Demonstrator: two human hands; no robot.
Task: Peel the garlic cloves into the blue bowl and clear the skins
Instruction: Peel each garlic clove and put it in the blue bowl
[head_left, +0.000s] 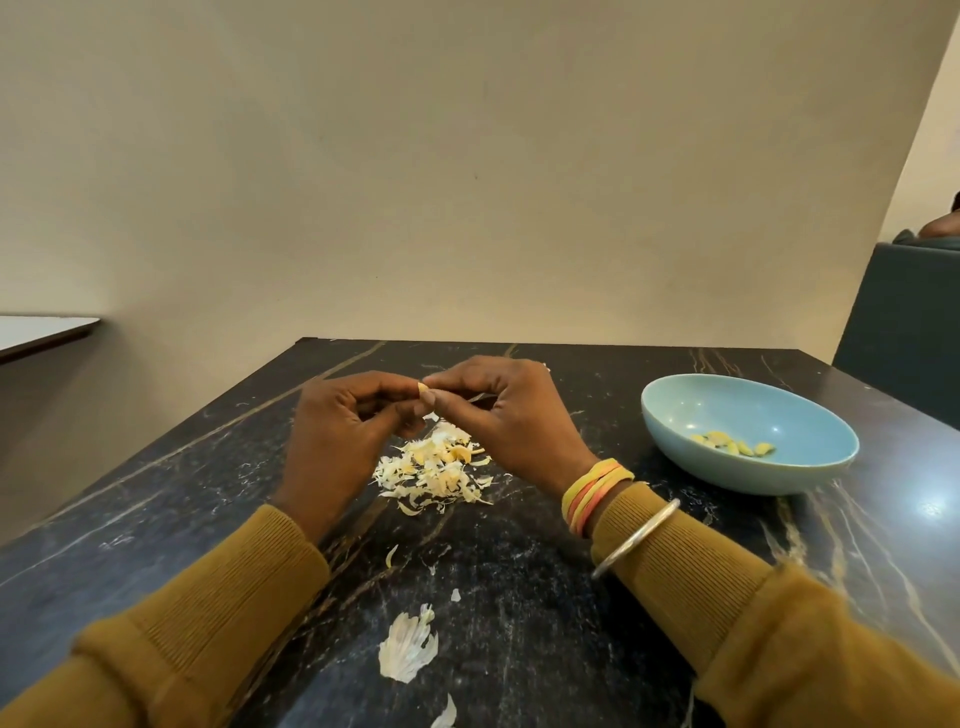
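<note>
From the head view, both hands are up just above the dark marbled table (571, 597), meeting fingertip to fingertip. The left hand (343, 415) has its fingers curled in, pinching a small garlic clove (423, 387). The right hand (498, 410), fingers curled too, nips at the same clove from the three o'clock side. Only the pale tip of the clove shows between them.

Directly under the hands, at six o'clock, lies the heap of skins (436, 470), with what look like a few yellowish cloves mixed in. Further down at six o'clock, near the person, a bigger papery husk (408, 647) and a few stray flakes lie loose. The blue bowl (675, 395) stands well apart at three o'clock of the hands, with a handful of peeled cloves (732, 446) in its bottom.

To my eye the peeling is the step in hand. It would go best if the left hand holds firm while the right catches the skin's edge with a nail and strips it downward, so that the flakes drop on the heap and do not scatter
</note>
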